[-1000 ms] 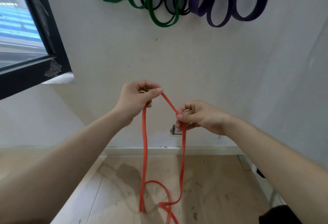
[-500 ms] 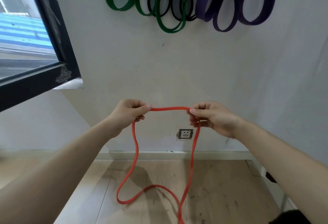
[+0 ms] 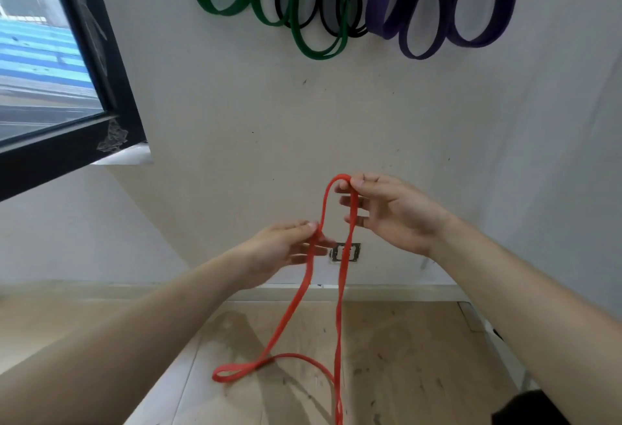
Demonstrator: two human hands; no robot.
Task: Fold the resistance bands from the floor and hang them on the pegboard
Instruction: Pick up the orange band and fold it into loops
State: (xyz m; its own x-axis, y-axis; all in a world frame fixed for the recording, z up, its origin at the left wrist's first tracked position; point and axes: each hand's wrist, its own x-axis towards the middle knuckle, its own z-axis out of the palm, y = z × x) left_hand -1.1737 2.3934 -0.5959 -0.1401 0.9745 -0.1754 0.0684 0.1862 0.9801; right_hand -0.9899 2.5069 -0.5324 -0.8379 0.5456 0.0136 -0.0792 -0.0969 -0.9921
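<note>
- The left hand (image 3: pixel 286 249) pinches the left strand of the red resistance band (image 3: pixel 340 323) between thumb and forefinger. Its other fingers lie straighter beneath.
- The band is a narrow loop whose long axis runs nearly straight up and down. Its two strands drop side by side from the top bend to the floor (image 3: pixel 420 357), where the lower end lies slack in a small loop off to the left.
- The right hand (image 3: pixel 393 215) is higher than the left. It pinches the band's top bend between thumb and index finger, with the remaining fingers loosely spread.
- The slack end lies well below both hands and is nearer the left one. My judgement is that the fold depends on the left hand sliding down its strand to gather that end up towards the right hand.
- The green bands (image 3: pixel 296 37) and purple bands (image 3: pixel 377 13) already hang on the wall well above. The right hand is the nearer one to them.
</note>
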